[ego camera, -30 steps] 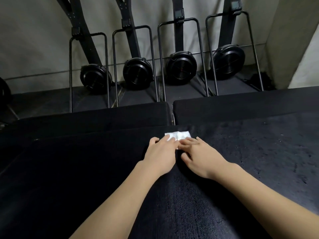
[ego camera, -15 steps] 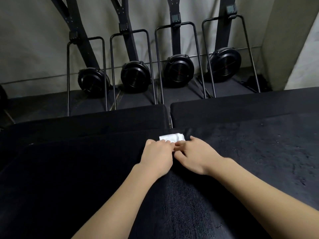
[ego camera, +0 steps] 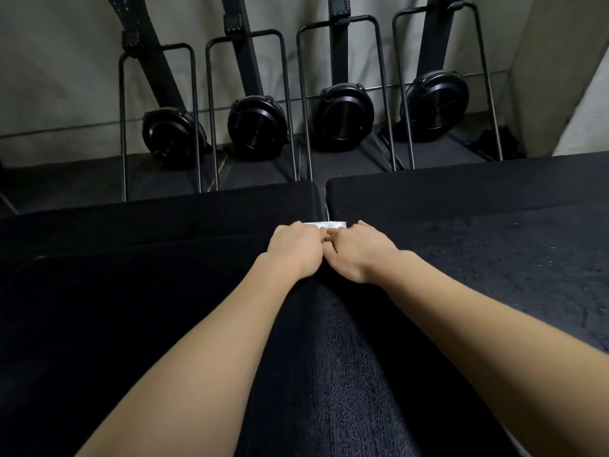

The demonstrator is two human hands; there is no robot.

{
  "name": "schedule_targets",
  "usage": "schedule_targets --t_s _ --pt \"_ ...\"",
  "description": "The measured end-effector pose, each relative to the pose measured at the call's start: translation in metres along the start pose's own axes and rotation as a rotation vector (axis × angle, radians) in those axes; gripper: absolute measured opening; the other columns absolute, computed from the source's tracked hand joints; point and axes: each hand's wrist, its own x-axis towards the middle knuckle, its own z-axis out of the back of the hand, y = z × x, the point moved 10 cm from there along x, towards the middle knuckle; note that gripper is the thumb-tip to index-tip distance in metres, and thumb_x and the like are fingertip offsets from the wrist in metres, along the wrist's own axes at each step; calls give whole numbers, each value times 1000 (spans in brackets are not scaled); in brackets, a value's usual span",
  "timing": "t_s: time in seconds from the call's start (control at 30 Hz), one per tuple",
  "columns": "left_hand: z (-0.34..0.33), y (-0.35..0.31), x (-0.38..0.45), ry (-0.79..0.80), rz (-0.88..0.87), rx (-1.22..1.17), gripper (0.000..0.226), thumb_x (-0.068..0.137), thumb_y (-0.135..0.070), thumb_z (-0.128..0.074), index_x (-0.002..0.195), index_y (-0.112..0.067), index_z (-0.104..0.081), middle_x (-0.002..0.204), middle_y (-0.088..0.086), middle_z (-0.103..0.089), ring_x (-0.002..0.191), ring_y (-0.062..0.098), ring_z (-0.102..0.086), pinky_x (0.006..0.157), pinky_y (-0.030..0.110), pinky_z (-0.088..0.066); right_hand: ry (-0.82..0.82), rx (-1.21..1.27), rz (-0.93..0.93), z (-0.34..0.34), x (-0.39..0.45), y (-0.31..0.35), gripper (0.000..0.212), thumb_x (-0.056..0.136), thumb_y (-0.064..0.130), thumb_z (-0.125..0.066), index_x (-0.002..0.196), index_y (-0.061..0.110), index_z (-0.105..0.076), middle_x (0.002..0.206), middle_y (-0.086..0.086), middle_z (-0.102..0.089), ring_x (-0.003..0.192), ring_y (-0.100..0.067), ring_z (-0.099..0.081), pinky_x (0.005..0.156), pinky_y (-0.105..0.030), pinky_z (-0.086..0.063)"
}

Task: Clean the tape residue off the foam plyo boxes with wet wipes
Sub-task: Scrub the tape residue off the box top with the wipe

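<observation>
A white wet wipe (ego camera: 326, 224) lies folded at the far edge of the near black foam plyo box (ego camera: 478, 275), only a thin strip of it showing. My left hand (ego camera: 295, 247) and my right hand (ego camera: 361, 250) sit side by side over it, fingers curled down onto the wipe and gripping it. Most of the wipe is hidden under my fingers. The box top is rough, with pale specks on its right part. Two more black boxes (ego camera: 164, 212) (ego camera: 461, 183) stand just behind, with a narrow gap between them.
Several upright black fan machines (ego camera: 342, 117) in metal frames stand in a row against the grey wall behind the boxes. A pale wall corner (ego camera: 566, 77) juts out at the right. Dark floor lies between the machines and the boxes.
The wipe has been folded smaller, from a flat open rectangle to a thin strip. Both hands have closed in over it and curled more tightly.
</observation>
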Motion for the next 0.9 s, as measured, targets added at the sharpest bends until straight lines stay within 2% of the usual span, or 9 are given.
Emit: schedule_targets --t_s 0.1,0.23,0.3,0.47,0.57,0.7,0.8,0.9 --pt "1 -13 -15 -27 -28 43 38 98 -17 -37 129 -30 -56 117 -4 -64 107 22 -55 80 32 -26 -1 17 27 -2 -19 -2 48 102 31 -20 120 18 -62 128 -4 -66 113 -26 -56 122 -41 -17" --pt "6 -40 -56 -29 -53 -19 40 95 -13 -37 127 -27 -57 114 -5 -62 105 21 -56 88 38 -34 13 74 61 -7 -61 -4 63 87 46 -7 114 30 -62 126 3 -67 104 -20 -61 121 -43 -22" --pt "7 -52 -76 -14 -62 -36 41 93 -12 -38 125 -27 -58 113 -5 -64 104 20 -57 91 40 -36 26 100 70 -10 -86 -3 70 84 47 -4 120 33 -62 128 6 -65 106 -16 -61 122 -44 -22" --pt "12 -77 -129 -9 -66 -19 34 91 -11 -39 106 -27 -64 94 -5 -67 89 18 -57 83 37 -29 37 119 94 -10 -148 12 68 86 44 -7 122 32 -64 132 10 -63 114 -10 -58 123 -42 -18" --pt "18 -85 -155 -58 -66 30 27 89 -10 -40 99 -22 -61 91 -5 -64 85 17 -55 88 37 -33 21 59 152 -12 -170 26 74 84 43 -2 129 29 -60 129 12 -62 123 -7 -53 123 -42 -18" --pt "14 -78 -164 -104 -79 -68 33 89 -10 -40 114 -24 -57 108 -8 -60 104 15 -54 93 37 -32 23 30 164 -15 -171 29 79 85 44 1 140 30 -53 136 13 -57 132 -7 -46 123 -43 -15" --pt "8 -68 -157 -41 -60 -152 49 88 -6 -40 127 -28 -57 122 -7 -61 117 14 -51 101 40 -28 61 48 122 -19 -159 23 69 92 42 -7 141 29 -55 145 7 -55 134 -12 -47 124 -43 -11" --pt "13 -74 -166 -9 -35 -123 46 88 -5 -37 120 -27 -62 107 -6 -63 106 17 -52 96 39 -30 78 21 91 -21 -164 25 80 84 46 1 135 31 -58 143 3 -58 131 -17 -52 123 -42 -12"
